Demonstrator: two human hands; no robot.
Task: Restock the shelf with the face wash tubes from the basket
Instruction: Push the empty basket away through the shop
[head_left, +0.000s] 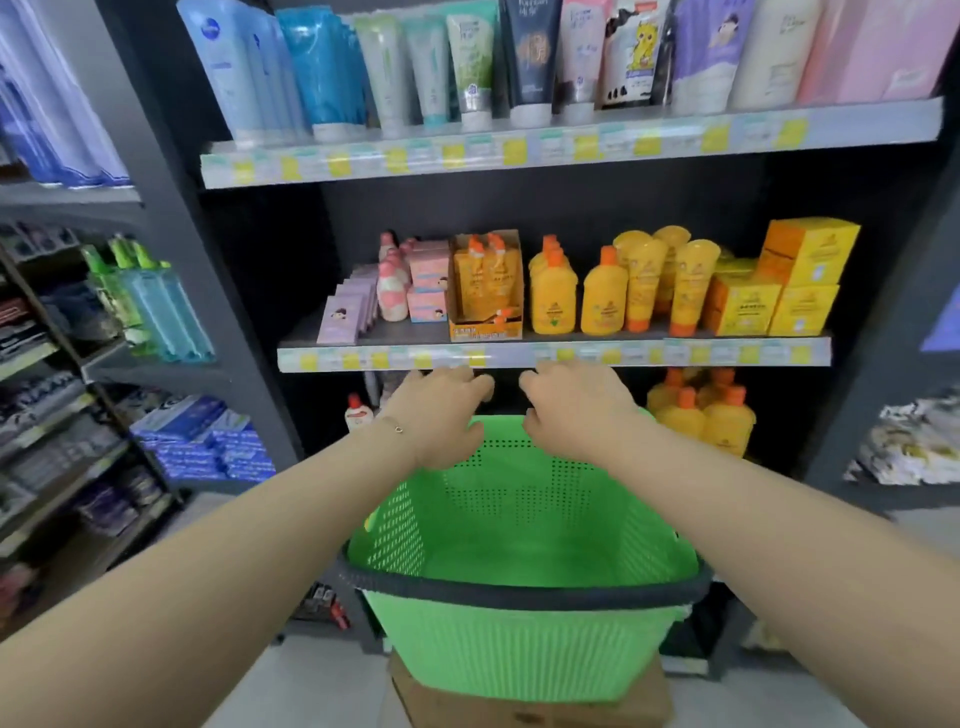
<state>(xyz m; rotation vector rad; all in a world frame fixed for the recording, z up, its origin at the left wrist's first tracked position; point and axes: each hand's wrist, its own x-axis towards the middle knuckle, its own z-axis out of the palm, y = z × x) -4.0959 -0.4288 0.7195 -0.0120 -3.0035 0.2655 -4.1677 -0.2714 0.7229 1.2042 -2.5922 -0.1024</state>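
A green perforated basket (524, 665) with a dark rim sits on a cardboard box in front of the shelving; no tubes show inside it. Face wash tubes (467, 67) stand in a row on the top shelf (519, 150), blue, white, green and dark ones. My left hand (441, 410) and my right hand (571, 405) reach forward side by side over the basket's far edge, just under the middle shelf's front strip. Both hands have loosely bent fingers and nothing shows in them. Whether they touch the basket rim is unclear.
The middle shelf (550, 356) holds pink boxes and bottles (395, 291) at left and yellow-orange bottles, tubes and boxes (644, 291) at right. More yellow bottles (701, 415) stand below. Side racks with packaged goods flank both sides. The cardboard box (530, 709) rests on the pale floor.
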